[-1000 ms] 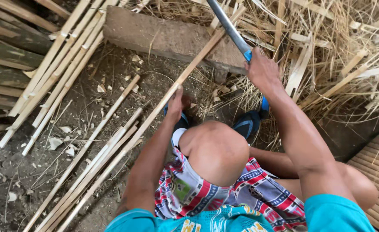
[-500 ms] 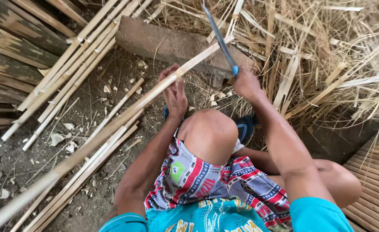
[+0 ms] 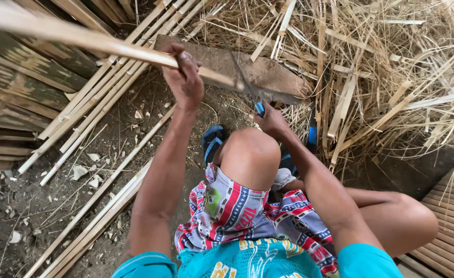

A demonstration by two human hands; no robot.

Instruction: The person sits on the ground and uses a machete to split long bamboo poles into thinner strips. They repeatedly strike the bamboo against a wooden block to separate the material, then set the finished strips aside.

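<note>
Half a second ago the long pale bamboo strip lay low across the ground with its near end by the knee; now it is lifted, running from the upper left corner of the view across to the rough brown wooden block, and the left hand has risen with it from beside the knee to well above it. That hand's fingers are curled tight around the strip, knuckles up. Meanwhile the right hand has dropped from a raised position to just above the bent knee, fingers closed around the blue handle of the thin dark blade, whose edge now slants up and meets the strip close to the block. Judging from this, the blade has come down onto the strip's end, so the cutting or splitting work appears to be at the point of contact, with the strip braced between hand and block. Around them lie more split bamboo slats on the dirt, a tangle of dry shavings at right, and blue sandals under the leg.
</note>
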